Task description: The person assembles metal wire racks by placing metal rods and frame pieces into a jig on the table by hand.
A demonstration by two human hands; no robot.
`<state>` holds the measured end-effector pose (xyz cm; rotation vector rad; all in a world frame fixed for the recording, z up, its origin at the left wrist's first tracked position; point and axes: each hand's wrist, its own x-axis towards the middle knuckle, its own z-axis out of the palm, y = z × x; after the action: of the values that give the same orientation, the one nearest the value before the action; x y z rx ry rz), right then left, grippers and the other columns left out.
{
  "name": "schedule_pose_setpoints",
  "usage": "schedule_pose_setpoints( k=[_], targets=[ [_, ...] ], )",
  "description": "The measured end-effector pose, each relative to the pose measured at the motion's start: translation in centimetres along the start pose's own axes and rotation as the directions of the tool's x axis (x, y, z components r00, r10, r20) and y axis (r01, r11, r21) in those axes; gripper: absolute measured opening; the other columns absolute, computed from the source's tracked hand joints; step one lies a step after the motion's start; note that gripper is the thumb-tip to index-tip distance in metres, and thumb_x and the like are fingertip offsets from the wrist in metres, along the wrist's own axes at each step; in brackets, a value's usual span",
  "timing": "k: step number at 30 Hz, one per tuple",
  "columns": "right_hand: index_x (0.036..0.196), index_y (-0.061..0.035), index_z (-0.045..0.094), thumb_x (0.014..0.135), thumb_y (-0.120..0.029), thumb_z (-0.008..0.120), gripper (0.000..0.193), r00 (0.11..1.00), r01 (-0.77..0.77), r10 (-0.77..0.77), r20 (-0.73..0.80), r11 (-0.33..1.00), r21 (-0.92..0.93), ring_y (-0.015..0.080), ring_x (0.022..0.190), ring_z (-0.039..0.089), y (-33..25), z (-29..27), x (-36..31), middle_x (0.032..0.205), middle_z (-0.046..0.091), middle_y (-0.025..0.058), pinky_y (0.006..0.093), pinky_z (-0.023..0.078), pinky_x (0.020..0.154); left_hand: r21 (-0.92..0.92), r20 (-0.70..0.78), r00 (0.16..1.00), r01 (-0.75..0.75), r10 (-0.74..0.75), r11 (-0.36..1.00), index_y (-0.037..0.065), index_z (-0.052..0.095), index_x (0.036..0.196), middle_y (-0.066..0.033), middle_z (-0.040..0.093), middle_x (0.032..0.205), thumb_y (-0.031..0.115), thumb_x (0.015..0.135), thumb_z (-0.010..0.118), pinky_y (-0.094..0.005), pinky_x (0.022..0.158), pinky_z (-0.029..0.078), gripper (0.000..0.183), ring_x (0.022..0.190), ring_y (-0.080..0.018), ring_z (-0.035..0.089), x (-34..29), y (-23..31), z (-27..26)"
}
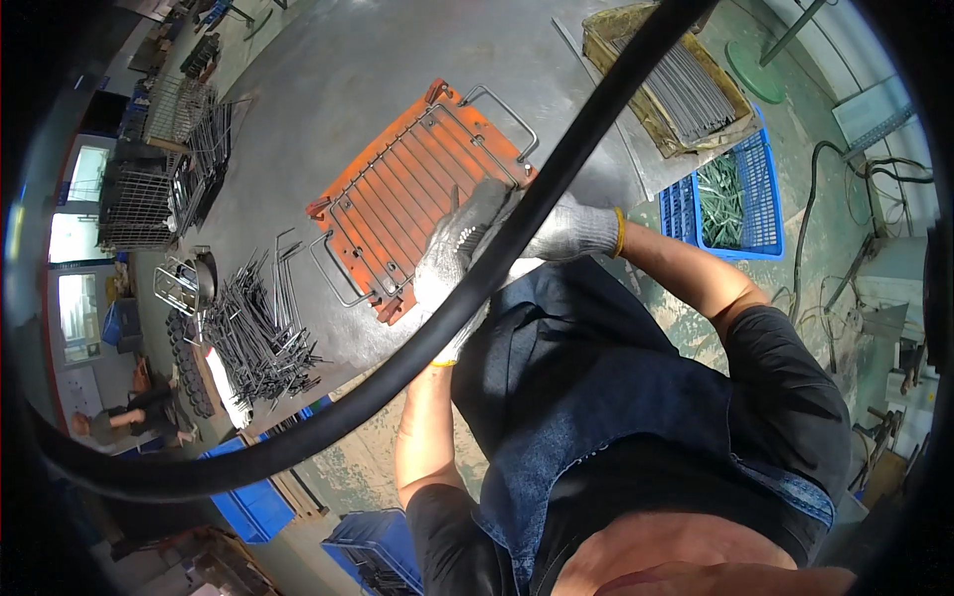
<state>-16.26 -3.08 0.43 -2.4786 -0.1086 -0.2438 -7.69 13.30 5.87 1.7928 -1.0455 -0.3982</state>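
An orange jig plate (383,214) lies on a grey metal table (328,79), with a wire rack (417,169) of thin parallel rods laid in it. My left hand (452,258), in a grey knit glove, lies on the rack's near edge with its fingers curled over the wires. Just to its right is my right hand (576,230), also gloved, at the plate's near corner. A thick black hose (556,169) crosses in front of both hands and hides the right hand's fingers.
A heap of bent wire pieces (253,333) lies left of the plate, with wire baskets (149,199) beyond it. At the right are a cardboard box of rods (676,89) and a blue crate of metal parts (730,199). More blue crates (248,502) stand below. A person (119,422) is at the far left.
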Motion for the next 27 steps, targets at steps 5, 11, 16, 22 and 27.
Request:
schedule_pose_setpoints(
  k=[5,11,16,22,27],
  targets=[
    [0.109,-0.0023,0.061,0.089,-0.019,0.061,0.026,0.841,0.397,-0.416,-0.346,0.909,-0.128,0.0316,0.093,0.063,0.7,1.6,-0.4,0.101,0.065,0.0143,0.0391,0.051,0.08,0.058,0.117,0.991,0.055,-0.062,0.997,-0.001,0.065,0.108,-0.0104,0.069,0.097,0.014,0.09,0.063,-0.0274,0.082,0.049,0.024,0.089,-0.0148,0.063,0.0,-0.9,-1.3],
    [0.113,-0.0076,0.062,0.085,-0.018,0.064,0.029,0.889,0.367,-0.331,-0.317,0.929,0.059,0.0313,0.089,0.062,1.0,2.3,-0.6,0.097,0.064,0.0127,0.0388,0.05,0.08,-0.137,0.256,0.952,0.209,-0.169,0.968,-0.001,0.065,0.107,-0.0072,0.069,0.097,0.01,0.089,0.064,-0.0247,0.079,0.049,0.021,0.084,-0.0106,0.062,-0.7,-1.1,-2.4],
    [0.106,-0.0156,0.066,0.08,-0.022,0.065,0.027,0.938,0.286,-0.289,-0.19,0.957,-0.046,0.0279,0.085,0.062,3.9,6.4,-1.5,0.088,0.063,0.0069,0.0405,0.051,0.078,-0.101,0.081,0.997,0.018,-0.01,0.995,0.0,0.066,0.105,-0.0082,0.069,0.1,0.009,0.086,0.068,-0.0279,0.081,0.051,0.021,0.089,-0.0136,0.065,-2.0,-3.0,0.3],
    [0.102,-0.0131,0.068,0.081,-0.029,0.065,0.026,0.979,0.146,-0.111,-0.172,0.968,0.204,0.0281,0.09,0.063,2.7,6.0,-2.6,0.095,0.066,0.0091,0.0406,0.051,0.081,0.102,0.131,0.981,-0.158,0.144,0.982,0.002,0.068,0.102,-0.0116,0.068,0.103,0.007,0.083,0.07,-0.0303,0.086,0.049,0.021,0.099,-0.0184,0.063,-2.5,-2.6,0.2],
    [0.118,-0.0087,0.058,0.085,-0.034,0.065,0.042,0.979,0.014,0.037,-0.202,0.97,0.244,0.0305,0.092,0.063,3.1,5.9,-2.6,0.097,0.065,0.012,0.0397,0.051,0.079,-0.059,0.07,0.993,0.1,-0.095,0.993,0.001,0.068,0.099,-0.0085,0.068,0.092,0.012,0.085,0.068,-0.0293,0.082,0.049,0.018,0.092,-0.0156,0.063,-1.2,-3.7,1.6]
  ],
)
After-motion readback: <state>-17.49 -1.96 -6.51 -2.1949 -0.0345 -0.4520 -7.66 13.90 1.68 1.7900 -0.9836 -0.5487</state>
